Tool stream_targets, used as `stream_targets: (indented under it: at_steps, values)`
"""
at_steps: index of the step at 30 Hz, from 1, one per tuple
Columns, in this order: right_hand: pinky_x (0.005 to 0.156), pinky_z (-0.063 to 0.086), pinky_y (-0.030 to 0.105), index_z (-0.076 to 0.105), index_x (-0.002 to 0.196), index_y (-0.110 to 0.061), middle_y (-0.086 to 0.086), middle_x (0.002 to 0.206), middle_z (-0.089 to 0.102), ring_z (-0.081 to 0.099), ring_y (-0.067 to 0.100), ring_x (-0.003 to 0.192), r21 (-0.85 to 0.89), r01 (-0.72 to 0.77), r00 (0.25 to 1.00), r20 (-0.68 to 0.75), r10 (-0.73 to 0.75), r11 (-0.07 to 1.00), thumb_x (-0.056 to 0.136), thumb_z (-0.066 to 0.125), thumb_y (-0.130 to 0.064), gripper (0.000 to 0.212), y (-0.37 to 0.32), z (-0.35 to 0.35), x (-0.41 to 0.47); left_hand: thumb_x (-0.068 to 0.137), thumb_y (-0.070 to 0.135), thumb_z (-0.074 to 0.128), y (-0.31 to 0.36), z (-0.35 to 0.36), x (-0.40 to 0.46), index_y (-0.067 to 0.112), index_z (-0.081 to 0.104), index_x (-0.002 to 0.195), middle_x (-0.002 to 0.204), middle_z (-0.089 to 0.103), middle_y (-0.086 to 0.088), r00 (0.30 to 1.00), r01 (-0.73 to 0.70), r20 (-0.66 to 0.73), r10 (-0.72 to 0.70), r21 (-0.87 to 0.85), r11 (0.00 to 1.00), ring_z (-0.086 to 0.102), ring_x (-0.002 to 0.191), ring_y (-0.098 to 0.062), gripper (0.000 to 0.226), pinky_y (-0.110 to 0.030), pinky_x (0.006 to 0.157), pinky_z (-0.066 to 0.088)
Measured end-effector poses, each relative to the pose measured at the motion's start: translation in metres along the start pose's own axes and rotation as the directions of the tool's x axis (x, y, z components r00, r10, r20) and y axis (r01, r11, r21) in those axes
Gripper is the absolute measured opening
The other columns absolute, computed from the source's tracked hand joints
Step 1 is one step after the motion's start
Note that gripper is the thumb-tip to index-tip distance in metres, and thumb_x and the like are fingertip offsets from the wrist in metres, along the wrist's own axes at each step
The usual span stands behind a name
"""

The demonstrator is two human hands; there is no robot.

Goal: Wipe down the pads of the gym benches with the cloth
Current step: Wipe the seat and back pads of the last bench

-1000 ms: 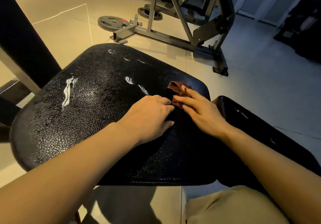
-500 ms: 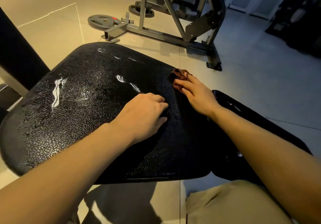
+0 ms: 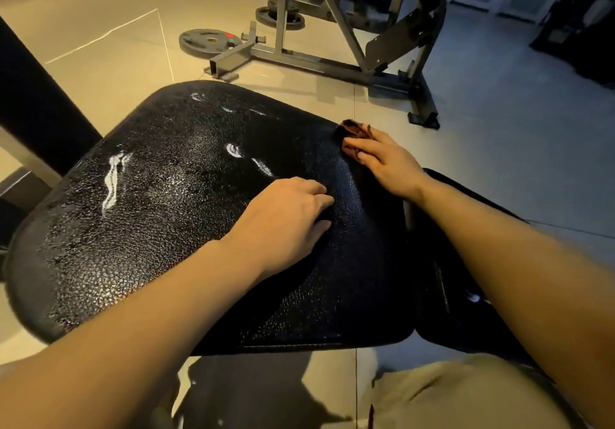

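The large black textured pad [image 3: 159, 229] of the desk filled the centre of the head view. The brown cloth [image 3: 352, 131] lay bunched at the pad's far right edge, at about 1 o'clock from the pad's middle. The right hand [image 3: 386, 162] lay flat on the cloth, its grip released: straight fingers [image 3: 357, 144] pressed the cloth onto the pad rather than curling round it. The left hand [image 3: 286, 219] rested palm-down on the pad near its middle, at about 8 o'clock from the right hand and apart from the cloth. Its fingers were loosely bent with the tips against the pad surface; its grip held nothing. White glossy streaks [image 3: 111, 179] showed on the pad at 9 o'clock from the left hand. A second black pad [image 3: 442, 282] lay just beside the first, at 3 o'clock, under the right forearm. On the floor at 12 o'clock stood a grey metal frame [image 3: 299, 56], with a weight plate [image 3: 208, 42] lying near its foot.
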State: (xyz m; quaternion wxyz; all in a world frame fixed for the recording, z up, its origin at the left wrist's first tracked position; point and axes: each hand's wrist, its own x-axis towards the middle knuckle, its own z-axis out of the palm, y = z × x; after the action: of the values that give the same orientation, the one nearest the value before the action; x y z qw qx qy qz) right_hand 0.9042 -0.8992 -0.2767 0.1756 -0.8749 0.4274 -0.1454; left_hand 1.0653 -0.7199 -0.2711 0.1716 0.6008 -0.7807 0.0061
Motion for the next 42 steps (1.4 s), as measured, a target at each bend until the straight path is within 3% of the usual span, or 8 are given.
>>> stream_targets:
  at_steps: [4, 8, 11, 17, 20, 27, 36, 42]
  values:
    - [0.116, 0.019, 0.029, 0.05, 0.14, -0.028, 0.002, 0.158, 0.025, 0.024, 0.02, 0.144, -0.028, -0.074, 0.997, -0.028, 0.073, 0.997, 0.102, 0.044, -0.02, 0.039, -0.015, 0.002, -0.026, 0.092, 0.029, 0.058, 0.004, -0.001, -0.003, 0.014, 0.066, 0.119, 0.122, 0.063, -0.004, 1.0, -0.026, 0.006, 0.026, 0.004, 1.0, 0.057, 0.113, -0.024, 0.032, -0.04, 0.098, 0.044]
    - [0.109, 0.009, 0.021, 0.043, 0.143, -0.035, -0.008, 0.16, 0.017, 0.015, 0.012, 0.145, -0.085, 0.013, 0.998, 0.057, -0.008, 0.996, 0.102, 0.043, -0.023, 0.043, -0.032, -0.002, -0.096, 0.089, 0.024, 0.058, 0.009, 0.002, -0.003, 0.013, 0.069, 0.112, 0.115, 0.066, -0.005, 0.997, -0.071, 0.002, 0.071, 0.005, 0.997, 0.06, 0.106, -0.025, 0.027, -0.041, 0.094, 0.046]
    - [0.111, 0.011, 0.022, 0.042, 0.143, -0.04, -0.013, 0.16, 0.014, 0.014, 0.009, 0.145, -0.033, 0.012, 0.995, 0.095, -0.008, 0.999, 0.102, 0.043, -0.021, 0.044, -0.027, -0.007, -0.106, 0.089, 0.022, 0.055, 0.012, 0.005, -0.001, 0.012, 0.069, 0.109, 0.112, 0.066, -0.004, 0.996, -0.084, 0.01, 0.084, 0.026, 0.996, 0.061, 0.103, -0.025, 0.026, -0.04, 0.092, 0.046]
    - [0.113, 0.021, 0.026, 0.051, 0.14, -0.022, 0.0, 0.157, 0.028, 0.031, 0.022, 0.141, -0.028, -0.169, 0.983, -0.079, 0.166, 0.985, 0.102, 0.043, -0.015, 0.039, -0.013, -0.003, -0.036, 0.093, 0.026, 0.054, 0.017, 0.002, -0.006, 0.016, 0.064, 0.122, 0.125, 0.061, -0.001, 0.996, -0.074, 0.048, 0.073, 0.027, 0.997, 0.056, 0.115, -0.021, 0.033, -0.037, 0.1, 0.041]
    - [0.116, 0.022, 0.032, 0.047, 0.143, -0.024, 0.002, 0.159, 0.024, 0.029, 0.025, 0.142, -0.062, -0.213, 0.974, -0.096, 0.207, 0.975, 0.103, 0.041, -0.018, 0.041, -0.019, 0.003, -0.043, 0.094, 0.028, 0.054, 0.02, -0.003, -0.013, 0.018, 0.058, 0.131, 0.134, 0.056, 0.0, 0.995, -0.073, 0.072, 0.071, 0.031, 0.997, 0.053, 0.121, -0.02, 0.039, -0.035, 0.104, 0.038]
    - [0.12, 0.01, 0.036, 0.034, 0.149, -0.027, 0.0, 0.163, 0.009, 0.007, 0.023, 0.149, -0.135, 0.026, 0.996, 0.093, -0.013, 0.991, 0.104, 0.039, -0.024, 0.046, -0.063, 0.01, -0.142, 0.092, 0.031, 0.055, 0.023, -0.01, -0.034, 0.015, 0.063, 0.125, 0.132, 0.058, -0.003, 0.996, -0.039, 0.079, 0.033, 0.079, 0.996, 0.056, 0.116, -0.025, 0.037, -0.04, 0.099, 0.041]
    - [0.12, 0.019, 0.044, 0.039, 0.147, -0.023, 0.006, 0.16, 0.019, 0.017, 0.032, 0.147, -0.168, -0.17, 0.985, -0.037, 0.167, 0.971, 0.102, 0.039, -0.017, 0.045, -0.075, 0.021, -0.097, 0.092, 0.033, 0.055, 0.037, -0.022, -0.074, 0.02, 0.059, 0.13, 0.133, 0.056, -0.001, 0.994, 0.019, 0.105, -0.031, 0.115, 0.993, 0.053, 0.12, -0.023, 0.04, -0.039, 0.102, 0.039]
    - [0.12, 0.02, 0.045, 0.036, 0.149, -0.027, 0.002, 0.162, 0.014, 0.013, 0.028, 0.148, -0.17, 0.024, 0.998, 0.054, -0.015, 0.985, 0.103, 0.041, -0.024, 0.046, -0.109, 0.036, -0.167, 0.091, 0.035, 0.055, 0.043, -0.029, -0.087, 0.024, 0.057, 0.13, 0.132, 0.056, 0.0, 0.992, 0.043, 0.112, -0.062, 0.158, 0.986, 0.053, 0.12, -0.022, 0.041, -0.039, 0.102, 0.038]
